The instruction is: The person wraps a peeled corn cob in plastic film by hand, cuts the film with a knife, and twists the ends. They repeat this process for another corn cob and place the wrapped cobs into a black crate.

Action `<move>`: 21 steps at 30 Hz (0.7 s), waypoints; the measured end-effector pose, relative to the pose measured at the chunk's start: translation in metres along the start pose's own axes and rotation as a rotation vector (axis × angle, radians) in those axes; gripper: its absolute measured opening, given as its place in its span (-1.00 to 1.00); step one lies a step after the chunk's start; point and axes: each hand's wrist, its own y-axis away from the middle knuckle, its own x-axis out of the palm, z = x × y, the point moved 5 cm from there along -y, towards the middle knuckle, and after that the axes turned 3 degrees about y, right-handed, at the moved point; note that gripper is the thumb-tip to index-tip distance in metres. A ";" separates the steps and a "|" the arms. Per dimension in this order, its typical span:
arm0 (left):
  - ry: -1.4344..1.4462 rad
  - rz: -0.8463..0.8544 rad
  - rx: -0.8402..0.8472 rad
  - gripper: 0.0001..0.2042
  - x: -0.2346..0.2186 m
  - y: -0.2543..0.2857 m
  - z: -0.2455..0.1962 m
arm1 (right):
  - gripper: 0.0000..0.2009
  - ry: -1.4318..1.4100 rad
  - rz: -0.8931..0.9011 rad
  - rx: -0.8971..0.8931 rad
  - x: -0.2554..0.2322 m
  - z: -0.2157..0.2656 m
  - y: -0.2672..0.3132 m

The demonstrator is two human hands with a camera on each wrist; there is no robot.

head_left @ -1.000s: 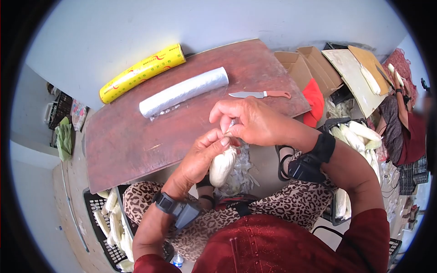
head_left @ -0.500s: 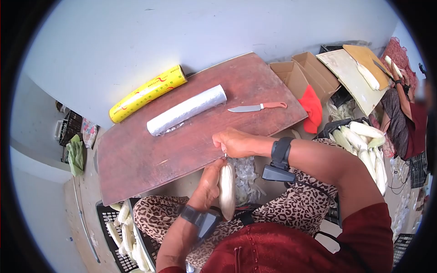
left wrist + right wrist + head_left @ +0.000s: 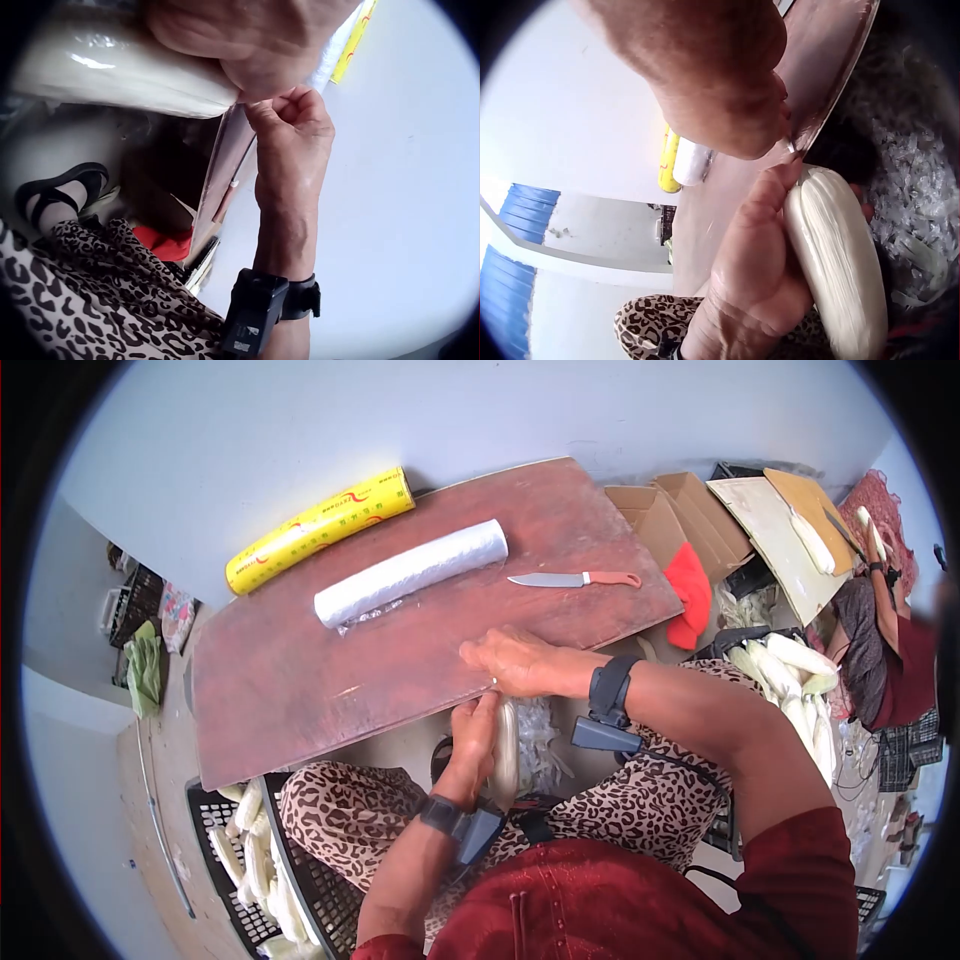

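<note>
My left hand [image 3: 474,735] grips a pale ear of corn in its husk [image 3: 836,255], held lengthwise beside the table's near edge. In the left wrist view a glossy clear film shows on the corn [image 3: 135,75]. My right hand [image 3: 515,663] is at the corn's upper end, over the edge of the reddish table [image 3: 290,680]. Its thumb and fingers pinch a small whitish tip [image 3: 791,148] there, close to the left thumb. In the head view, part of the corn is hidden behind the left hand.
On the table lie a clear film roll [image 3: 410,573], a yellow roll [image 3: 320,530] and an orange-handled knife [image 3: 575,579]. Crates of pale ears stand left [image 3: 255,860] and right [image 3: 795,690]. Plastic scraps [image 3: 922,195] lie below. Another person [image 3: 905,650] works at far right.
Both hands have come to the table's near edge, and the corn now hangs straighter, partly behind the left hand. My right hand has moved from above the corn's tip down to the edge.
</note>
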 end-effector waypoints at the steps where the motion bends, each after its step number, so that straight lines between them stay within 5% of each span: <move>1: -0.024 0.000 0.020 -0.69 0.000 0.000 0.000 | -0.80 -0.018 -0.019 -0.007 0.003 -0.003 -0.002; 6: -0.142 -0.011 0.035 -0.69 -0.002 -0.008 0.008 | -0.80 -0.135 -0.068 0.014 0.004 -0.018 0.000; 11: -0.099 -0.015 0.001 -0.72 -0.002 -0.006 0.009 | -0.82 0.055 -0.432 0.011 -0.036 -0.092 0.011; 13: -0.053 -0.022 0.027 -0.73 0.001 -0.002 0.003 | -0.83 0.166 -0.346 0.308 -0.046 -0.124 0.027; 16: -0.038 -0.014 -0.017 -0.74 0.004 0.002 0.000 | -0.80 0.294 -0.373 0.470 -0.046 -0.148 0.057; 21: -0.023 0.015 -0.025 -0.73 0.003 0.000 0.002 | -0.77 0.346 -0.254 0.499 -0.040 -0.166 0.078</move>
